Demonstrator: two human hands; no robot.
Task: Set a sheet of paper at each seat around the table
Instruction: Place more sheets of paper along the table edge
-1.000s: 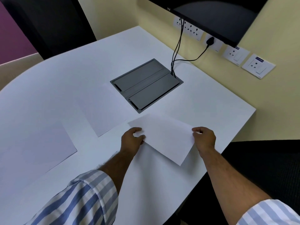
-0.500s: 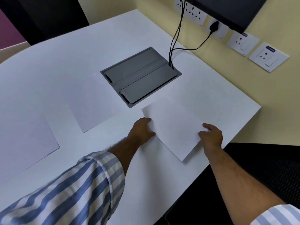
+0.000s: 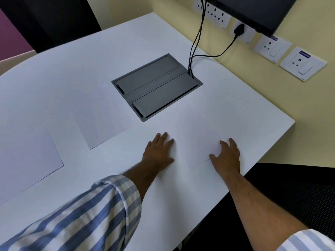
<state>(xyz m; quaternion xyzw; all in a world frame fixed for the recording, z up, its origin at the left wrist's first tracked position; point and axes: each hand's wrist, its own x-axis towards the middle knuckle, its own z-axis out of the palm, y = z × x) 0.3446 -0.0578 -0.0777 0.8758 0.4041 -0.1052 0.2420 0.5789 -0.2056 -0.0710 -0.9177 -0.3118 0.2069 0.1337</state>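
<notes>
A white sheet of paper (image 3: 196,140) lies flat on the white table (image 3: 163,205) near its right edge, hard to tell from the tabletop. My left hand (image 3: 159,153) rests flat at the sheet's left side, fingers spread. My right hand (image 3: 227,156) lies flat on the sheet's near right corner, fingers apart. A second sheet (image 3: 103,116) lies left of the grey cable box, and a third sheet (image 3: 25,162) lies at the far left.
A grey cable box (image 3: 155,86) is sunk into the table's middle, with black cables (image 3: 196,42) running up to wall sockets (image 3: 272,48). A dark screen (image 3: 253,11) hangs at the top right. A black chair (image 3: 299,192) stands past the table's right edge.
The sheet went from being held above the table in both hands to lying flat on it. Both hands let go and now lie flat, fingers spread.
</notes>
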